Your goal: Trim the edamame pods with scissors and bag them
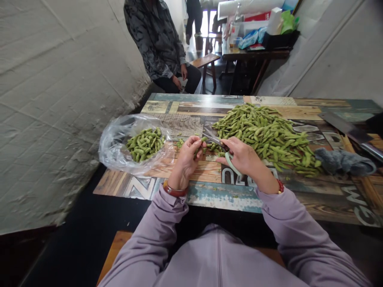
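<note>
My left hand (190,154) is closed around a green edamame pod (204,139), whose tip shows above the fingers. In my right hand (241,156) is a pair of scissors (229,161) with pale green handles. Their blades appear parted and point left, close to the pod. A large heap of edamame pods (260,133) lies on the table just beyond my right hand. To the left of my left hand, more pods (145,144) rest inside an open clear plastic bag (112,145).
The patterned table (209,195) carries a grey cloth (344,160) and a cleaver-like blade (344,126) at right. A person (158,44) sits past the far edge, near a wooden stool (206,60). A cluttered side table (257,53) stands behind. A pale wall (60,99) runs along the left.
</note>
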Tool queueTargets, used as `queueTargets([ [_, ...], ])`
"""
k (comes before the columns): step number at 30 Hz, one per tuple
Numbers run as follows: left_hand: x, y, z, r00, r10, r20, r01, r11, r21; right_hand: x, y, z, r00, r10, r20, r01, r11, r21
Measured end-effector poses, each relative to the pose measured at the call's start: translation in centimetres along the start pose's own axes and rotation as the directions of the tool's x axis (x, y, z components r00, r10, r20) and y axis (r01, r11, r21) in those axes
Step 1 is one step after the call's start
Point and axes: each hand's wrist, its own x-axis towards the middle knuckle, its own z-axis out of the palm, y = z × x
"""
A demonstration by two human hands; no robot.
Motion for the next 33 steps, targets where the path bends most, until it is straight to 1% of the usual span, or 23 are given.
queueTargets([
  [5,-0.4,0.0,0.5,0.998,-0.013,0.054,0.012,1.000,0.013,0.1,-0.5,0.0,1.000,0.008,0.023,-0.007,1.000,-0.010],
  [9,-0.7,-0.1,0.8,0.995,-0.018,0.099,0.006,0.994,0.112,0.1,-0.7,0.1,1.000,-0.006,0.024,0.006,1.000,-0.012],
  [12,-0.7,-0.4,0.8,0.987,-0.009,0.162,-0.022,0.981,0.190,0.0,-0.7,0.3,1.000,-0.025,0.014,0.025,1.000,-0.003],
  [16,-0.8,-0.5,0.9,0.970,-0.045,0.239,-0.024,0.960,0.278,0.0,-0.6,0.5,1.000,-0.020,-0.004,0.020,1.000,-0.014],
  [18,-0.9,-0.4,1.0,0.973,-0.047,0.228,-0.018,0.960,0.278,0.0,-0.6,0.5,1.000,0.002,-0.024,-0.002,1.000,-0.017],
  [21,-0.9,-0.1,1.1,0.987,-0.024,0.159,-0.009,0.979,0.206,0.0,-0.4,0.3,0.997,0.048,-0.065,-0.048,0.999,0.005],
  [24,-1.0,0.2,1.2,0.989,-0.028,0.148,0.002,0.985,0.172,0.0,-0.4,0.2,0.998,0.045,-0.047,-0.044,0.999,0.025],
  [29,-1.3,0.1,1.3,0.982,0.006,0.191,-0.054,0.967,0.250,0.0,-0.6,0.7,1.000,-0.011,0.008,0.010,0.999,0.039],
  [33,-1.4,-0.2,1.4,0.984,-0.005,0.178,-0.045,0.960,0.275,-0.1,-0.6,0.9,1.000,-0.029,0.011,0.029,0.999,0.042],
])
